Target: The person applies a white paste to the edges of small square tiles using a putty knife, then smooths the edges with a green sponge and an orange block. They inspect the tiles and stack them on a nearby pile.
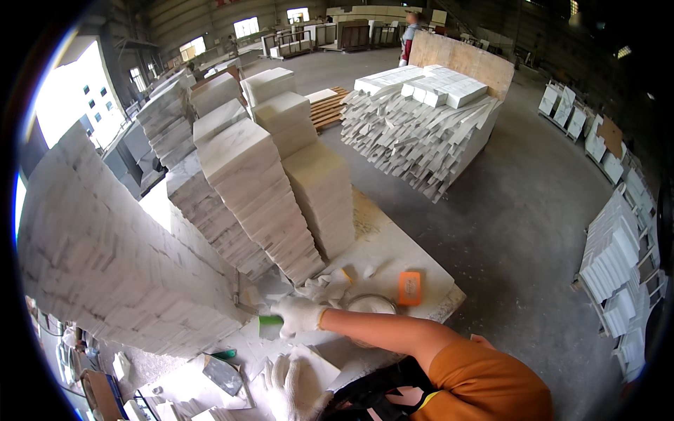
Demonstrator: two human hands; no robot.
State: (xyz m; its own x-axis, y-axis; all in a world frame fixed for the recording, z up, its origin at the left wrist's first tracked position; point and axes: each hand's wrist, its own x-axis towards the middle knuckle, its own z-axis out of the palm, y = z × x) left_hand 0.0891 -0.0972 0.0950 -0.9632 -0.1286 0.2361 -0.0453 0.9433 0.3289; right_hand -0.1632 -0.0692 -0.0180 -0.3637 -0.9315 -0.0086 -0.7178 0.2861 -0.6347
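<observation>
My right hand, in a white knitted glove, reaches in from the right over the worktable. Its fingers are closed on a small green tool, whose exact kind I cannot make out. Nearer to me, my left hand is also gloved in white. It lies open, fingers stretched forward, at the edge of a white stone tile. To its left, a flat grey blade-like plate rests close to another green piece. A round container is partly hidden behind my right forearm.
Tall stacks of white marble tiles stand at the table's far side, and a curved stack rises at the left. An orange box sits near the table edge. Beyond are a tile-loaded pallet, a standing person and slab racks.
</observation>
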